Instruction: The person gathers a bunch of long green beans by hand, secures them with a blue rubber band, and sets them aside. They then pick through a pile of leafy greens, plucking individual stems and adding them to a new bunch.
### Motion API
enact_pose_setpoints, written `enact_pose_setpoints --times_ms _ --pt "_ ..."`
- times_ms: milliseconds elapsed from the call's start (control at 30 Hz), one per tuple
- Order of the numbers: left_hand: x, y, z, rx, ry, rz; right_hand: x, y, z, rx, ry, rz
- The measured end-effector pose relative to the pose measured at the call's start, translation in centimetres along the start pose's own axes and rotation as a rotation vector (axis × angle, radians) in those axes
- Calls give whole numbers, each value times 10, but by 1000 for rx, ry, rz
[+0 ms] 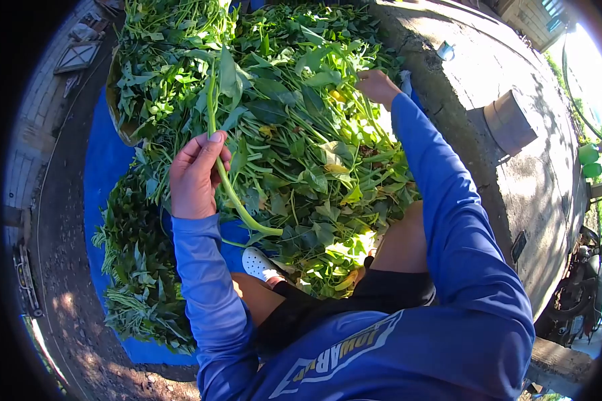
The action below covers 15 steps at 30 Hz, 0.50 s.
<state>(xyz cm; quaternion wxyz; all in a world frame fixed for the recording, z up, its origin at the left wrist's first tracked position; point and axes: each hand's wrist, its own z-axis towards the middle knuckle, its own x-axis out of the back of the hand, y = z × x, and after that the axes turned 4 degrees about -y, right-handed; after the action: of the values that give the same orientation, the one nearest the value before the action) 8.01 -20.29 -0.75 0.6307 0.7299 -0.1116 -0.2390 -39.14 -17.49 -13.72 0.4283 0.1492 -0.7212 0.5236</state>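
Note:
My left hand is closed around a thick pale green stem with long leaves at its upper end. The stem's cut end points down and right, over the pile. Farther right, my right hand reaches to the upper right part of the leafy green pile. Its fingertips are at the leaves, and what they hold, if anything, cannot be made out. Some leaves in the pile are yellow.
A blue tarp lies under the greens. Darker leafy bunches lie at the left. A concrete ledge on the right bears a round pot-like object and a small cup. A white clog is below the pile.

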Motion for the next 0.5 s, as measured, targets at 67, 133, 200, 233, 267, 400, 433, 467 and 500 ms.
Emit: enact_pose_setpoints --times_ms 67,133,200,233,267,400,433,467,500 --pt "-1 1 -2 -6 6 19 49 -57 -38 -140 -35 278" --pt "0 -2 -1 -34 22 27 77 -92 -67 -32 37 397" --pt "-3 -2 0 -86 16 19 94 -119 -97 61 58 512" --pt "-5 -2 0 -118 5 6 98 -131 -112 95 39 566" --pt "-6 -5 -2 -148 -3 -5 97 -142 -126 130 14 622" --pt "-22 -9 -4 -350 139 -168 74 -197 -183 267 183 569" --pt "-30 -5 -7 -400 169 -177 62 -204 -190 338 207 603" --pt "-37 2 -11 -403 160 -159 52 -214 -202 318 194 606" --pt "-43 10 -17 -399 156 -137 34 -216 -207 333 205 607"
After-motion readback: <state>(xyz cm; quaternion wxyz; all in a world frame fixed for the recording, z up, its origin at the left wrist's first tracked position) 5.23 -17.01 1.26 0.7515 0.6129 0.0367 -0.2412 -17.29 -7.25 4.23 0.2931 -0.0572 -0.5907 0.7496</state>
